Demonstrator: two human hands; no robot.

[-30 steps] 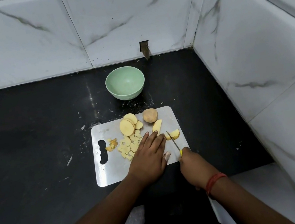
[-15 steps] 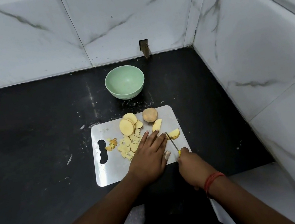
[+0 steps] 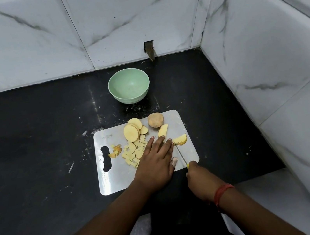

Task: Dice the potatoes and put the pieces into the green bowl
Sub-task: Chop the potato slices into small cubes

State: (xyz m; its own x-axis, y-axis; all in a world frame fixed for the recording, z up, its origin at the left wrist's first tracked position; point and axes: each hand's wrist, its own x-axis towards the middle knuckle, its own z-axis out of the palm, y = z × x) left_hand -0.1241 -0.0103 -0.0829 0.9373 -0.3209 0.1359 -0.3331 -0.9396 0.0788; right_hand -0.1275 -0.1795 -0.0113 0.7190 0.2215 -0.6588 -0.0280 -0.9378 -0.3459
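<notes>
right hand [image 3: 201, 183] at 5 o'clock, nearest, fingers curled round the yellow handle of a knife [image 3: 181, 155], blade angled up toward 12 along the board. left hand [image 3: 155, 162] just left of the blade, fingers straight and spread, pressing flat on the cutting board [image 3: 115, 182]; whether a slice lies under the palm: cannot tell. fingertips reaching a curved potato piece [image 3: 180, 139] at 1 o'clock of the hand, right by the knife tip.

to 10 o'clock of the left hand, a heap of diced cubes [image 3: 133, 151], partly hidden by the fingers, with a few orange-tinged scraps [image 3: 115, 151] near the board's handle slot. beyond, toward 12, stacked round slices [image 3: 132, 130] not yet diced, a long wedge [image 3: 163, 130], and a brown, unpeeled-looking chunk of potato [image 3: 155, 120] at the far edge of the board.

farther still at 12 o'clock, green bowl [image 3: 129, 85] on the black counter [image 3: 30, 138], well apart from the board, holding nothing visible.

judged roughly midway through the cutting: some cubes done, slices, wedge and chunk left to dice, and the whole transfer into the bowl not yet begun.
</notes>
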